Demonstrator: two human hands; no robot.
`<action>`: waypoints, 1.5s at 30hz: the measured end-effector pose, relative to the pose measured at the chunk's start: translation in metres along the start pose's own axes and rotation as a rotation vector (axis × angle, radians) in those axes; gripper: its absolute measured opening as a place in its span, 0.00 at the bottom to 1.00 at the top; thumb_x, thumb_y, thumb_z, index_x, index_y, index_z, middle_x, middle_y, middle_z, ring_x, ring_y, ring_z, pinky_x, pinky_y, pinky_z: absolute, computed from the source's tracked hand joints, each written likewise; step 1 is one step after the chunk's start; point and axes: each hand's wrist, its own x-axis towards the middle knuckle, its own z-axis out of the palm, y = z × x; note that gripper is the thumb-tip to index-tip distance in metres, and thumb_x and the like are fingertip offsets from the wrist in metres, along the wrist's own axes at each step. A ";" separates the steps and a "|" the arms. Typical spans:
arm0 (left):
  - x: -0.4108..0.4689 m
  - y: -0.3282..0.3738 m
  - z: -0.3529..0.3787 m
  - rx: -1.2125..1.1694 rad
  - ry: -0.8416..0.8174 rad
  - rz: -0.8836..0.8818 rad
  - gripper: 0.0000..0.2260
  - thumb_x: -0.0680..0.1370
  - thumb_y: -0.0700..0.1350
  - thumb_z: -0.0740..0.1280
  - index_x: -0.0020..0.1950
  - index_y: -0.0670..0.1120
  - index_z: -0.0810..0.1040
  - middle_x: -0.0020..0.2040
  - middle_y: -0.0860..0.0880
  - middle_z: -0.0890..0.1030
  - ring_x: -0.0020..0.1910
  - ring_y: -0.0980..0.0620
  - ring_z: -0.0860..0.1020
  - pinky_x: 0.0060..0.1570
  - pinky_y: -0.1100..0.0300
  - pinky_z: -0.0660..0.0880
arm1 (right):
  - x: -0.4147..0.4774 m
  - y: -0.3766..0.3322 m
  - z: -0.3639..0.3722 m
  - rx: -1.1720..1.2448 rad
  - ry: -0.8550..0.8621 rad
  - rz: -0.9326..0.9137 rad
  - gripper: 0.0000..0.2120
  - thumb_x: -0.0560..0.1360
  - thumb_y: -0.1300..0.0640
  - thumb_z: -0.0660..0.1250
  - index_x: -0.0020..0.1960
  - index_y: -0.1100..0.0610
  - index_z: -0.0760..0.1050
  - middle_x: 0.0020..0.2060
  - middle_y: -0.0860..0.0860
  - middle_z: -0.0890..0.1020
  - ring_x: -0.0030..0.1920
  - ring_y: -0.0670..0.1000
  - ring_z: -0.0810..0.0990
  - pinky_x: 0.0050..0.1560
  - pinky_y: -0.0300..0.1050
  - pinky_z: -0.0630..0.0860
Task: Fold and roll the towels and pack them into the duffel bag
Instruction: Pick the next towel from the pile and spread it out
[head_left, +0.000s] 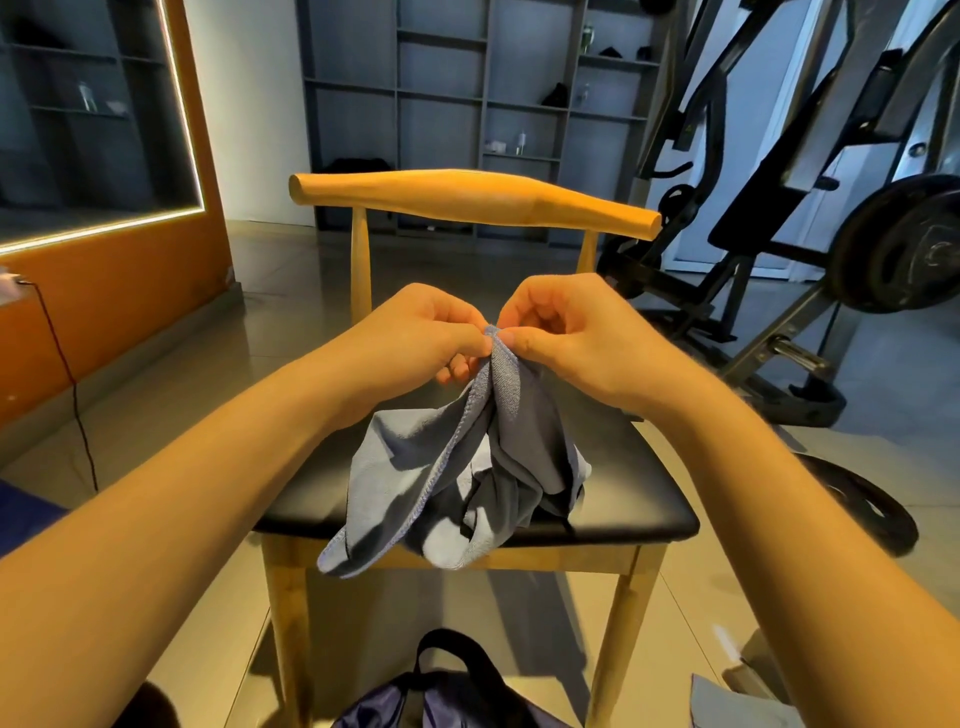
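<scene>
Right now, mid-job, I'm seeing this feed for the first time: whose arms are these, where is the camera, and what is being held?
There is no machine here. These are a person's two bare arms, seen from one wide-angle camera worn on the head, looking forward and down. The left hand and right hand sit close together, and both pinch the top edge of a grey-blue towel. The rest of the towel hangs crumpled onto the black seat of a wooden chair, with one end drooping over the front edge. It is not folded yet. At the bottom of the picture, on the floor, lies the dark duffel bag, its handle up. A weight machine stands to the right.
</scene>
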 end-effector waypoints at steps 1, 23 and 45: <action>0.001 0.000 0.001 -0.006 0.020 -0.006 0.09 0.82 0.41 0.66 0.48 0.41 0.85 0.34 0.45 0.80 0.31 0.56 0.75 0.39 0.61 0.75 | 0.000 0.000 0.000 -0.023 0.000 0.005 0.05 0.80 0.54 0.70 0.50 0.56 0.80 0.40 0.50 0.84 0.41 0.50 0.83 0.44 0.48 0.83; -0.013 -0.063 0.110 0.368 0.051 0.358 0.12 0.75 0.39 0.69 0.52 0.53 0.71 0.40 0.54 0.78 0.38 0.54 0.78 0.39 0.51 0.77 | 0.000 0.089 -0.014 1.212 0.692 0.706 0.09 0.85 0.63 0.58 0.57 0.67 0.74 0.37 0.59 0.81 0.39 0.56 0.84 0.38 0.53 0.85; 0.009 -0.094 0.157 0.550 -0.002 0.538 0.06 0.77 0.43 0.67 0.48 0.45 0.84 0.45 0.48 0.78 0.45 0.45 0.77 0.43 0.50 0.75 | -0.022 0.169 -0.014 1.206 0.780 0.930 0.16 0.85 0.62 0.56 0.70 0.67 0.71 0.46 0.62 0.81 0.43 0.58 0.83 0.32 0.54 0.83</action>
